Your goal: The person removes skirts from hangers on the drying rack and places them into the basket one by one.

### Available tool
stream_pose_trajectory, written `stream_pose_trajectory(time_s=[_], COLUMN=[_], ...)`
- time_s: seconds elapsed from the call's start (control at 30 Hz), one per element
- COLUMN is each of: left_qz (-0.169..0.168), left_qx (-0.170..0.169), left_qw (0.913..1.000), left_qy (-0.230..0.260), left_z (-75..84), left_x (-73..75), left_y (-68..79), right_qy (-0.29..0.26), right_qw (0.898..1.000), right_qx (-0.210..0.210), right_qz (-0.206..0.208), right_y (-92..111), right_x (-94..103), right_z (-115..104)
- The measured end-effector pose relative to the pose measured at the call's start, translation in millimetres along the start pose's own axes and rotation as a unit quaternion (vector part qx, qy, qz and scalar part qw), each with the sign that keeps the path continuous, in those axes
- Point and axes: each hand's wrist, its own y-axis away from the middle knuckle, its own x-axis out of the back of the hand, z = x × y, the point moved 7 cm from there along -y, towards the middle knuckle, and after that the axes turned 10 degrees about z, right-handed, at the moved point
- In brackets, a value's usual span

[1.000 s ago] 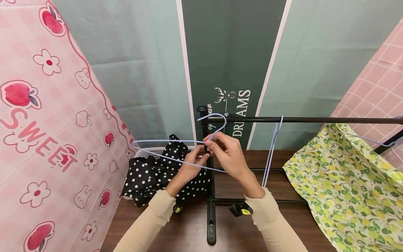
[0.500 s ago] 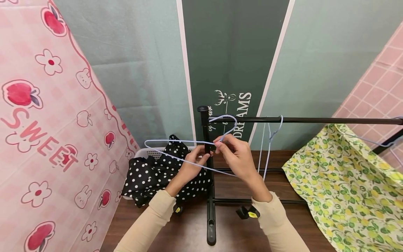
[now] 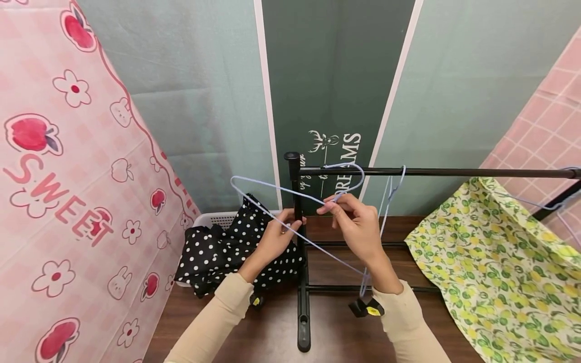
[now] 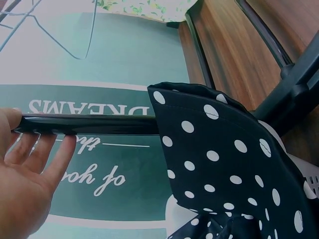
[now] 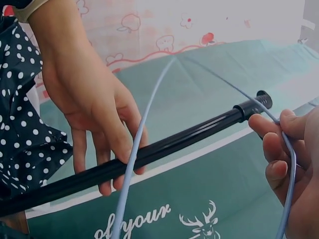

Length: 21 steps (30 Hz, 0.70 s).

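In the head view my right hand (image 3: 358, 224) pinches a light blue wire hanger (image 3: 281, 188) at the neck below its hook, between thumb and index finger. Its hook overlaps the black top rail (image 3: 445, 172) of a clothes rack, and its triangle slants across the rack's left upright post (image 3: 297, 194). My left hand (image 3: 274, 239) holds that post with fingers and thumb around it. The right wrist view shows the hanger's wire (image 5: 158, 89) passing in front of the post (image 5: 184, 142). No cloth is on the held hanger.
Another blue hanger (image 3: 386, 214) hangs on the rail to the right. Beyond it hangs lemon-print cloth (image 3: 499, 272). Left of the post, black polka-dot fabric (image 3: 218, 254) spills over a white basket (image 3: 210, 220). Lower bars (image 3: 331, 288) cross above the wooden floor.
My right hand has moved right with the hanger, whose hook now overlaps the rail past the post. The hanger has tilted, its right end dropping. My left hand stays on the post.
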Motion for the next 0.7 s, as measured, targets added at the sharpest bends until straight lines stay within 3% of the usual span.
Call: stream_pose_trajectory(time_s=[0.33, 0.7], left_qz=[-0.008, -0.006], left_qx=[0.024, 0.028], left_qw=[0.9996, 0.9996], left_qy=[0.013, 0.006], left_z=[-1.1, -1.5], left_x=[-0.9, -1.3], left_y=[1.3, 1.8], right_qy=[0.012, 0.035], right_qw=[1.0, 0.999], right_qx=[0.001, -0.003], right_qz=[0.023, 0.029], right_y=[2, 6], right_x=[18.7, 37.6], right_z=[3, 2])
